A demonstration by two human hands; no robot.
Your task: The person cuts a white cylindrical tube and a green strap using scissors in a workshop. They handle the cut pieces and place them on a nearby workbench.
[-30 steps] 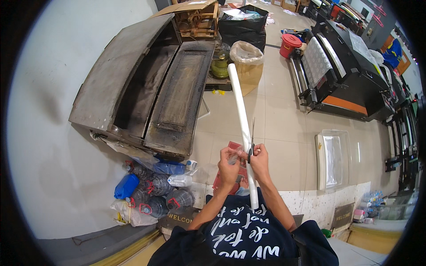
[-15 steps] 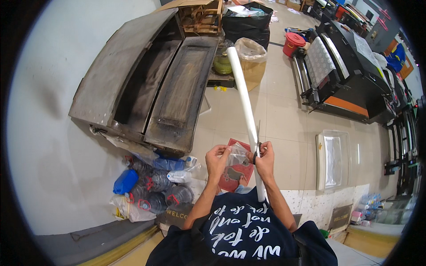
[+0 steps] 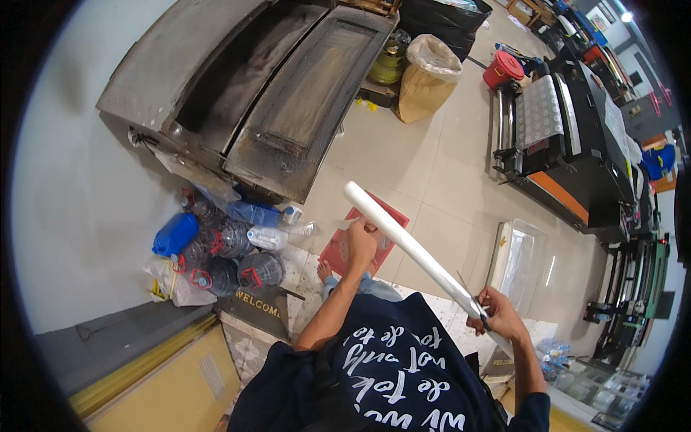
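Observation:
A long white roll point(image 3: 414, 248) slants across in front of me, from its far end at the upper left down towards my right forearm. My right hand point(image 3: 502, 315) is closed around dark-handled scissors point(image 3: 484, 321), their thin blades pointing up beside the roll. The roll's lower part passes at that hand; whether its fingers also grip the roll is hard to tell. My left hand point(image 3: 361, 245) is just left of the roll's far part, fingers curled and pressed together over a red floor mat point(image 3: 332, 253). What sits in those fingers, if anything, I cannot make out.
At the left stands a large grimy metal box with a hinged panel point(image 3: 302, 93); several water jugs point(image 3: 259, 270) cluster below it. A brown sack point(image 3: 428, 83) and a red bucket point(image 3: 504, 70) are farther off. To the right are a large printer point(image 3: 576, 144) and a clear plastic bin point(image 3: 515, 255).
The roll has swung from nearly upright to a slant, its far end coming nearer and left. My right hand moved right and down with the scissors. The clear film between my hands no longer shows plainly.

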